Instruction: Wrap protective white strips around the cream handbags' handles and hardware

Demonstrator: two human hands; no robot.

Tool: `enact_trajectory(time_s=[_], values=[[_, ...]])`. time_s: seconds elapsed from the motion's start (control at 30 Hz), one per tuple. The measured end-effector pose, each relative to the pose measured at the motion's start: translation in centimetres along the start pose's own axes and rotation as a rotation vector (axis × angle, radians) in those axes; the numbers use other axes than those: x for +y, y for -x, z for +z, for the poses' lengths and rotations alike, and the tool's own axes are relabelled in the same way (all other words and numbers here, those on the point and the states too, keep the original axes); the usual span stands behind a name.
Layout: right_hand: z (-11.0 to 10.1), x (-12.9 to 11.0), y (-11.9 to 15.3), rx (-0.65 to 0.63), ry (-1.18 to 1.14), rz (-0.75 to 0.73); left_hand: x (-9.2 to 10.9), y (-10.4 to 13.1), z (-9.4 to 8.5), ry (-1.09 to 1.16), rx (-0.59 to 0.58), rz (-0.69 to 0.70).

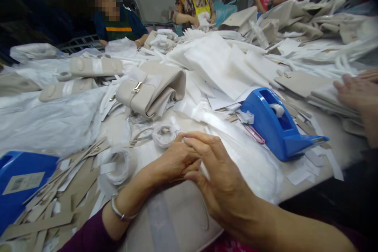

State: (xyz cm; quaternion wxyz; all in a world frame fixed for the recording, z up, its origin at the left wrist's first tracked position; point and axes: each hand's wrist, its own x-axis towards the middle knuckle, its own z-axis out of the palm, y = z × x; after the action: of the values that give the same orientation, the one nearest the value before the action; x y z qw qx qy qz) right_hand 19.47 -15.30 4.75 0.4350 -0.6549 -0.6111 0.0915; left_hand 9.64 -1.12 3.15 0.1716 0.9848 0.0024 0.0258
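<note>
A beige bag (pixel 165 214) with a translucent strip across it lies in front of me, close to my body. My left hand (pixel 174 159), a bangle at its wrist, is closed at the bag's far edge; its fingertips are partly hidden by the other hand. My right hand (pixel 221 169) curves over the bag's far right corner, thumb and fingers closed round it and touching my left hand. A bit of whitish material shows between the right thumb and fingers. Just beyond lie wrapped strap coils (pixel 165 133) and a folded beige bag (pixel 147 88) with a metal clasp.
A blue tape dispenser (pixel 265 126) stands at right beside a pink cutter (pixel 254 134); another blue dispenser (pixel 26 189) is at left by beige strips (pixel 59 208). White foam sheets (pixel 206 59) heap mid-table. Another person's hand (pixel 354 92) rests on bags at right; several people work opposite.
</note>
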Motion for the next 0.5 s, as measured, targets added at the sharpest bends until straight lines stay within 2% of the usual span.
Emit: enact_trajectory(time_s=[0.07,0.13,0.2,0.27,0.33,0.4,0.47,0.5], values=[[2.4,-0.2,0.1,0.045,0.063,-0.036,-0.3,0.0,0.5,-0.009,0.017,-0.029],[4.7,0.4,0.7,0.04,0.089,0.001,-0.3,-0.2,0.3,0.009,0.027,-0.025],[6.3,1.3,1.4,0.02,0.088,0.055,0.2,-0.1,-0.8,0.069,0.095,-0.004],[6.8,1.8,1.9,0.009,0.082,0.075,1.0,1.0,-2.5,0.129,0.238,-0.033],[6.6,2.0,2.0,-0.006,0.07,0.064,1.8,3.8,-4.1,0.112,0.443,-0.171],[6.4,2.0,2.0,-0.012,0.054,0.045,2.3,8.2,-4.5,0.005,0.683,-0.42],[6.2,2.0,2.1,0.0,0.035,0.025,2.8,13.4,-3.5,-0.118,0.874,-0.709],[6.2,2.0,2.2,0.01,0.025,0.015,3.2,15.8,-2.6,-0.122,0.905,-0.842]])
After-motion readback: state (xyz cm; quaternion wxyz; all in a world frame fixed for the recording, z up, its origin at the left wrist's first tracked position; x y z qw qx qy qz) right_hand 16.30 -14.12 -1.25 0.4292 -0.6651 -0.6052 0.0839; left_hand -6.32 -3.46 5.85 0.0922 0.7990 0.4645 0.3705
